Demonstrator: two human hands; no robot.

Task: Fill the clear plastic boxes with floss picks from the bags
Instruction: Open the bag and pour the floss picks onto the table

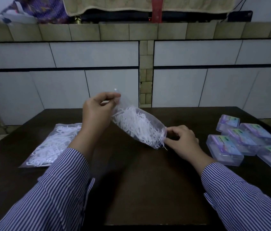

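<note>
Above the middle of the dark surface (148, 180), a clear bag (138, 127) stuffed with white floss picks (139, 125) hangs slanted between two hands, its high end to the far left and its low end to the near right. The left hand (98, 110) pinches the bag's upper corner, its grip closed tight on the plastic with thumb and fingertips together. The right hand (183, 140) holds the lower edge, fingers curled in on the plastic, where a few picks poke out of the bag. Both arms wear striped sleeves (56, 189).

On the left of the surface a second bag (53, 145) of white picks lies flat, just beside the left forearm. On the right, well apart from the held bag, stand five clear plastic boxes (224, 149) with printed labels under their lids, bunched together and touching; the nearest right one is cut off by the frame edge. A tiled wall (98, 55) rises behind the surface.
</note>
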